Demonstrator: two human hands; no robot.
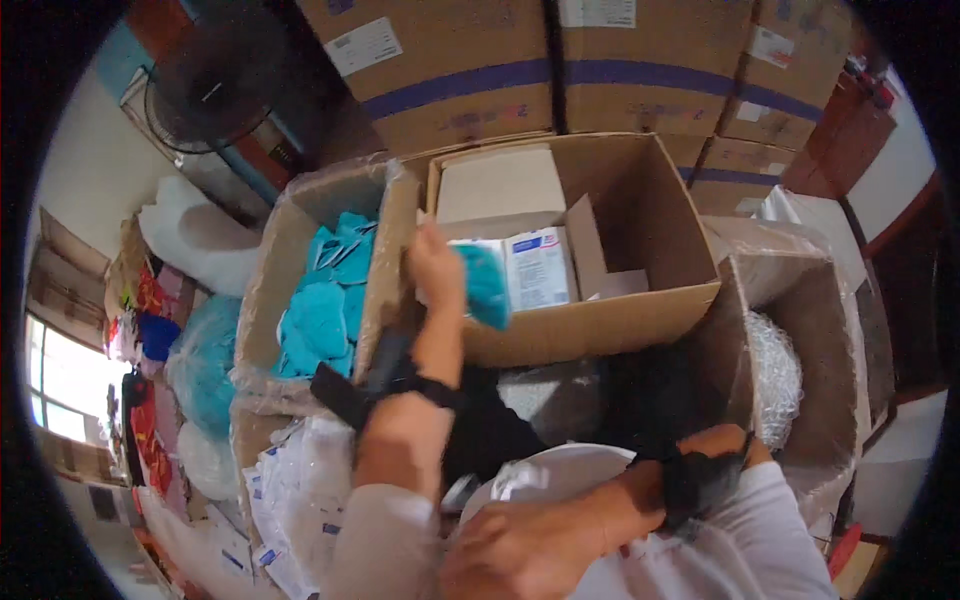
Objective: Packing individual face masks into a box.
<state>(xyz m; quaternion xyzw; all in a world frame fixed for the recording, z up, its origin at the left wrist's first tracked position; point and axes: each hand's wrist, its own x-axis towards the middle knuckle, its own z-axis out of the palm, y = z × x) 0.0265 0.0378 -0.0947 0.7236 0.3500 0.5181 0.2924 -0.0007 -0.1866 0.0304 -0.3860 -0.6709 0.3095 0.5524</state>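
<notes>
My left hand (437, 268) reaches forward to the near left side of the large open carton (590, 335). Its fingers are closed on a teal face mask (486, 284), which is blurred by motion and hangs over the carton's left part. More teal face masks (325, 310) lie piled in the plastic-lined box to the left. My right hand (520, 552) is low in front of my body, smeared by motion, so its fingers do not show clearly. Just beyond it lies a glossy white item (555, 467), perhaps a pouch, partly hidden by my hand and forearm.
Inside the carton stand white printed packs (540, 268) and a plain off-white box (500, 188). A box of white packets (300, 495) is at lower left. On the right, a lined box holds clear crinkled plastic (775, 380). Tall cartons (640, 100) and a fan (212, 92) stand behind.
</notes>
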